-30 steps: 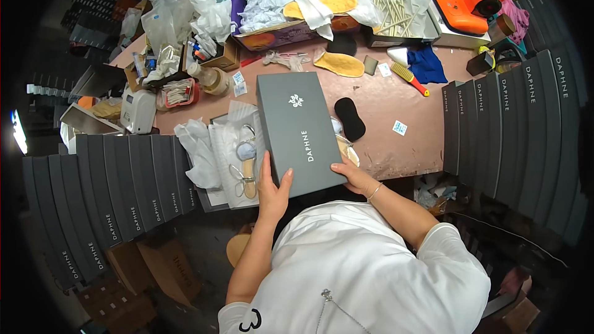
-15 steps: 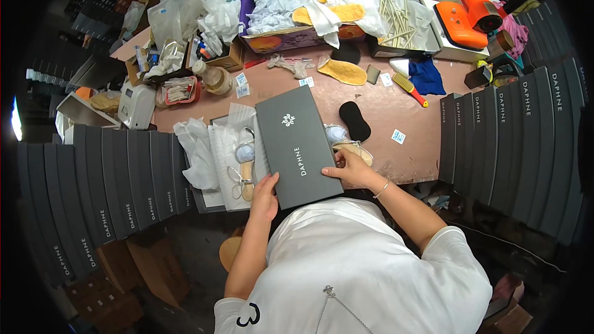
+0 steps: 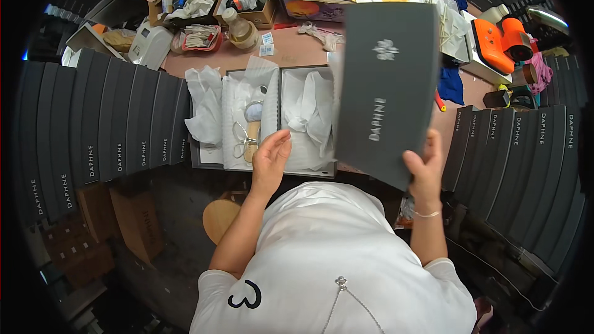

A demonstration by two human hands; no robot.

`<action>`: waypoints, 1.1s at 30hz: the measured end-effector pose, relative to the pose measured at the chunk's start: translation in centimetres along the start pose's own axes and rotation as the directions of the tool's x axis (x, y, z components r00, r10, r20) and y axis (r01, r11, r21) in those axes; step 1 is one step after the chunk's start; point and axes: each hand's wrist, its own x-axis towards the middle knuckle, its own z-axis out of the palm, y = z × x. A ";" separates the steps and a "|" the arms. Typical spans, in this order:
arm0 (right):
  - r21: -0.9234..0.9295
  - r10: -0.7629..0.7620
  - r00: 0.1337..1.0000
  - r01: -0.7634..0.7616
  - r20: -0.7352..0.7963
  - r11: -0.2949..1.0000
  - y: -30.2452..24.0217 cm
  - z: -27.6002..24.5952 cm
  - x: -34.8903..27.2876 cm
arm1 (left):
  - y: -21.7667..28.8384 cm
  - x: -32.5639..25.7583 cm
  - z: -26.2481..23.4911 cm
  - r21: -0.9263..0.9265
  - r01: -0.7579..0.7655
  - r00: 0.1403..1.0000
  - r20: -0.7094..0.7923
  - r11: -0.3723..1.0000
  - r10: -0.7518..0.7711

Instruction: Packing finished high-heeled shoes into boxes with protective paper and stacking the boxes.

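My right hand (image 3: 427, 170) grips the lower right edge of a dark grey shoe box lid (image 3: 387, 74). The lid stands raised and slightly blurred, its pale printed face toward me. My left hand (image 3: 270, 158) holds nothing; its fingers are slightly curved and apart from the thumb, over the near edge of an open grey shoe box (image 3: 312, 172). In that box's left part, a strappy sandal (image 3: 253, 131) with a tan sole and stuffing lies on a ribbed white sheet. White tissue paper (image 3: 303, 105) fills the right part.
Stacks of grey shoe boxes (image 3: 117, 117) flank the table at left, with more boxes (image 3: 526, 142) at right. Across the back are a glass jar (image 3: 240, 31), a red tray of small packets (image 3: 201, 38), a paper-filled carton (image 3: 315, 9) and an orange device (image 3: 495, 43).
The lid has moved right and up in my right hand, uncovering the tissue-filled part of the box. My left hand has let go of the lid. The view has shifted.
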 end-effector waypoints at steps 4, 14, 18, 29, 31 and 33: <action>-0.548 -0.097 0.994 0.055 -0.049 0.835 -1.4 -6.2 -1.8 | -3.0 0.6 0.0 0.454 -0.031 0.999 0.044 0.890 0.012; -0.584 -0.249 0.955 0.295 0.161 0.756 3.1 0.8 2.5 | -5.7 1.2 6.8 0.655 -0.552 0.831 0.481 0.515 0.280; -0.520 -0.159 0.832 0.469 0.531 0.714 2.8 11.2 8.3 | -6.2 1.2 6.2 0.612 -0.579 0.808 0.518 0.539 0.280; -0.838 0.203 0.813 0.530 0.546 0.131 15.0 14.2 17.8 | -6.7 -0.5 -0.5 -0.073 0.106 0.993 -0.053 0.992 -0.110; -0.819 0.095 0.827 0.523 0.555 0.235 14.0 12.7 18.4 | -5.7 0.0 -0.6 -0.120 0.101 0.991 -0.078 0.988 -0.111; -0.733 0.037 0.800 0.528 0.599 0.429 12.1 11.5 18.2 | -5.5 0.7 -0.2 -0.187 0.084 0.992 -0.080 0.979 -0.101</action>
